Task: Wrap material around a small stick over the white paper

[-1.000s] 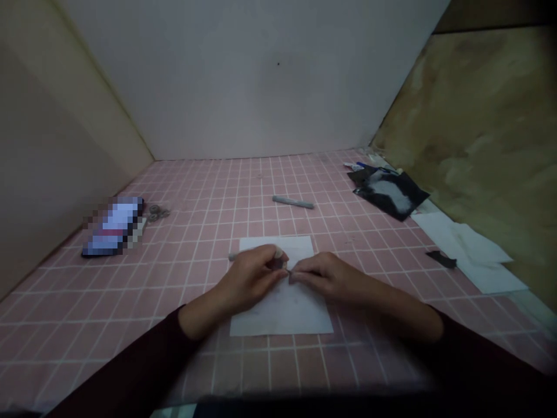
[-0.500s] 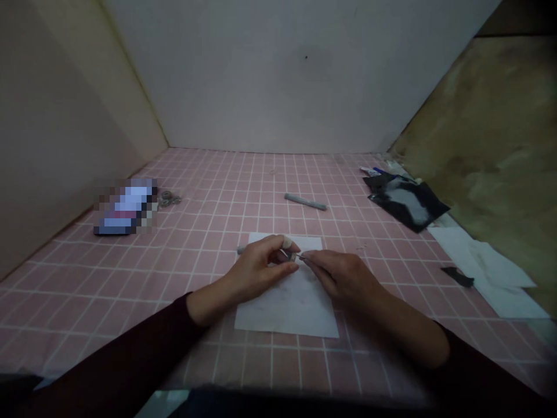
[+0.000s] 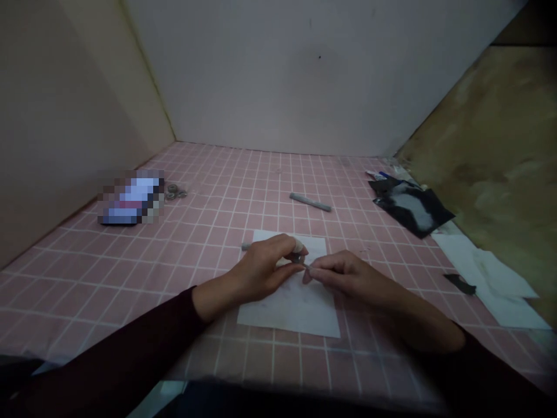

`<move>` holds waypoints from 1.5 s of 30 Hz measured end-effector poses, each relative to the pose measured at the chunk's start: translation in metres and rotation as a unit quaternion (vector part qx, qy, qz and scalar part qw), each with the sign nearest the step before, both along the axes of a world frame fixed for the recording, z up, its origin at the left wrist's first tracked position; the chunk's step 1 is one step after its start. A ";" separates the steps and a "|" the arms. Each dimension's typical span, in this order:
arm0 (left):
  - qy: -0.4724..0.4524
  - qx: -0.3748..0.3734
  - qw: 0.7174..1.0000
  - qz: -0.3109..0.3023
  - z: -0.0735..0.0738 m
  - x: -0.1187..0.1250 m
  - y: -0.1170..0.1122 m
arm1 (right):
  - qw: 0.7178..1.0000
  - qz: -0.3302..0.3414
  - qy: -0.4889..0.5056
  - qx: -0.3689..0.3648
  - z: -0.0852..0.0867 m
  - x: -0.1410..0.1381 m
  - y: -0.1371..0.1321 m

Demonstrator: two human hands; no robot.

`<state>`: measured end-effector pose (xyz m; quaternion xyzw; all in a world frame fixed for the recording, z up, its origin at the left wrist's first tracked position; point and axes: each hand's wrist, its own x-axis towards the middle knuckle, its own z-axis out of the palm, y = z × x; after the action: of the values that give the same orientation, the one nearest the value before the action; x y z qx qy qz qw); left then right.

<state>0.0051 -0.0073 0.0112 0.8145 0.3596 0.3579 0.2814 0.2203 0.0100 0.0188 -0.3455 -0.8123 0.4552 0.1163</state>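
My left hand (image 3: 265,264) is closed in a pinch over a white paper sheet (image 3: 282,316), around a small greyish piece (image 3: 299,258) whose kind I cannot make out. A pale band wraps one of its fingers. Close beside its fingertips, my right hand (image 3: 343,273) pinches a thin, small thing (image 3: 308,267), too small to name. The fingertips of both hands nearly meet. Partly hidden behind my left hand is the end of a grey stick (image 3: 246,247). A similar grey stick (image 3: 310,202) lies farther back on the cloth.
A phone with a blurred screen (image 3: 133,200) lies at the left, beside several small grey rings (image 3: 176,191). At the right are a black plastic packet (image 3: 413,209), white papers (image 3: 500,284) and a dark scrap (image 3: 460,284). Walls enclose the pink checked tablecloth (image 3: 209,232).
My right hand has turned and dropped slightly, its fingers now more curled. Both hands remain close together over the paper. The whole view has shifted a little.
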 end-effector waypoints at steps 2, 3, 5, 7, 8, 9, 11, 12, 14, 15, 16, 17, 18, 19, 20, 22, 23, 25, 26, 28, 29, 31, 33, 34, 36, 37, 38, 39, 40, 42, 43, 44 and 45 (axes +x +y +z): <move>0.000 -0.004 1.000 0.008 0.000 0.000 0.001 | 1.000 -0.003 -0.003 0.018 0.000 0.001 0.001; -0.005 -0.022 1.000 0.018 -0.001 0.000 0.001 | 0.997 -0.020 -0.011 0.070 -0.002 0.001 0.001; -0.031 -0.086 0.995 0.027 -0.003 0.001 0.002 | 0.977 -0.061 -0.040 0.200 -0.008 0.001 -0.003; -0.067 -0.153 0.986 0.021 -0.004 0.002 0.003 | 0.950 -0.093 -0.069 0.291 -0.014 0.000 -0.008; -0.077 -0.170 0.982 0.017 -0.005 0.002 0.003 | 0.943 -0.100 -0.079 0.308 -0.016 0.000 -0.009; -0.077 -0.173 0.982 0.015 -0.005 0.001 0.003 | 0.943 -0.099 -0.082 0.306 -0.016 -0.001 -0.011; -0.048 -0.133 0.990 0.021 -0.004 0.000 0.003 | 0.960 -0.090 -0.065 0.257 -0.012 -0.002 -0.011; -0.029 -0.101 0.994 0.022 -0.003 -0.001 0.003 | 0.974 -0.078 -0.049 0.209 -0.009 -0.003 -0.009; 0.000 -0.036 0.999 0.011 -0.001 -0.003 0.002 | 0.996 -0.043 -0.015 0.071 -0.001 -0.002 -0.005; 0.009 -0.009 1.000 0.001 0.000 -0.003 0.002 | 1.000 -0.028 0.001 -0.001 0.002 -0.001 -0.002; 0.017 0.012 1.000 -0.008 0.000 -0.004 0.002 | 0.998 -0.016 0.012 -0.059 0.003 0.000 0.000; 0.024 0.024 0.999 -0.013 0.001 -0.004 0.001 | 0.996 -0.008 0.018 -0.092 0.004 0.001 0.002; 0.031 0.024 0.999 -0.013 0.001 -0.004 0.001 | 0.995 -0.006 0.018 -0.094 0.003 0.001 0.003; 0.037 0.011 0.999 -0.008 0.001 -0.003 0.002 | 0.998 -0.009 0.012 -0.065 0.001 0.001 0.003; 0.041 -0.014 0.999 -0.001 0.001 -0.003 0.002 | 1.000 -0.015 -0.002 -0.011 -0.001 0.001 0.002; 0.035 -0.082 0.996 0.009 0.001 -0.002 0.003 | 0.990 -0.037 -0.047 0.126 -0.008 -0.001 -0.003; 0.026 -0.113 0.993 0.011 0.001 -0.001 0.003 | 0.979 -0.050 -0.070 0.185 -0.010 -0.002 -0.006; 0.012 -0.137 0.990 0.015 0.001 0.000 0.003 | 0.961 -0.067 -0.101 0.248 -0.012 -0.003 -0.010; 0.014 -0.128 0.991 0.018 0.001 0.000 0.003 | 0.961 -0.068 -0.102 0.247 -0.012 -0.003 -0.011; 0.036 -0.082 0.996 0.016 0.001 0.000 0.001 | 0.979 -0.051 -0.076 0.183 -0.007 -0.003 -0.010; 0.049 -0.054 0.997 0.007 0.002 0.000 0.000 | 0.990 -0.035 -0.055 0.126 -0.005 -0.002 -0.008; 0.063 -0.008 0.998 -0.014 0.003 -0.001 -0.001 | 1.000 -0.004 -0.015 -0.002 0.000 0.000 -0.002; 0.066 0.014 0.998 -0.018 0.003 -0.001 -0.002 | 0.998 0.007 0.003 -0.067 0.001 0.002 0.002; 0.065 0.013 0.998 -0.010 0.003 -0.001 -0.002 | 0.998 0.004 0.004 -0.057 0.000 0.002 0.002; 0.056 -0.012 0.998 0.010 0.002 -0.001 0.000 | 0.999 -0.018 -0.007 0.037 -0.004 0.002 0.001; 0.042 -0.035 0.998 0.017 0.001 -0.001 0.001 | 0.994 -0.034 -0.020 0.101 -0.006 0.001 -0.002; 0.023 -0.060 0.998 0.022 0.001 -0.001 0.002 | 0.985 -0.052 -0.036 0.162 -0.009 0.001 -0.004; 0.003 -0.084 0.996 0.025 0.000 -0.001 0.002 | 0.974 -0.068 -0.050 0.210 -0.010 0.000 -0.006; -0.014 -0.100 0.994 0.027 0.000 -0.001 0.003 | 0.966 -0.078 -0.058 0.240 -0.011 0.000 -0.008; -0.019 -0.104 0.994 0.029 0.000 -0.001 0.002 | 0.966 -0.079 -0.057 0.238 -0.010 -0.001 -0.010; -0.006 -0.088 0.996 0.027 0.001 -0.001 0.002 | 0.976 -0.069 -0.048 0.203 -0.008 -0.001 -0.009; 0.011 -0.063 0.998 0.021 0.001 -0.001 0.001 | 0.987 -0.054 -0.035 0.149 -0.005 0.000 -0.008; 0.027 -0.034 0.999 0.011 0.002 -0.001 0.000 | 0.996 -0.036 -0.021 0.082 -0.002 0.000 -0.006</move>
<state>0.0042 -0.0074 0.0134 0.8098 0.3883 0.3262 0.2950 0.2205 0.0038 0.0171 -0.3735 -0.8361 0.3753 0.1436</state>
